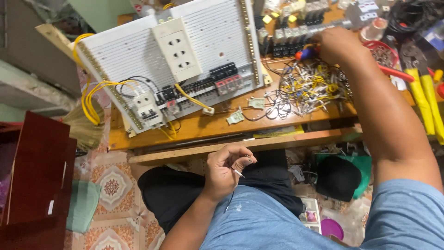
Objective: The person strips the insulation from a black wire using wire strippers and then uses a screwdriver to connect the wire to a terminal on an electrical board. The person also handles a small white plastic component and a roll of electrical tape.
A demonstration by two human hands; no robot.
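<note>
My left hand (227,165) is curled near my lap below the bench edge, pinching a thin black wire (237,174) with a white tip. My right hand (336,44) reaches far across the wooden bench and closes around a screwdriver with a red and blue handle (305,53), just above a heap of short wires with yellow and white ends (311,88). A white perforated panel (138,51) leans at the bench's left, carrying a white socket block (176,48), a white breaker (147,109), black terminal blocks (224,71) and yellow wiring (92,99).
Relays and small parts (296,28) crowd the back of the bench. A red bowl (383,52), yellow-handled tools (425,102) and black cable (411,14) lie at the right. A dark red cabinet (34,180) stands at the left on the tiled floor (111,185).
</note>
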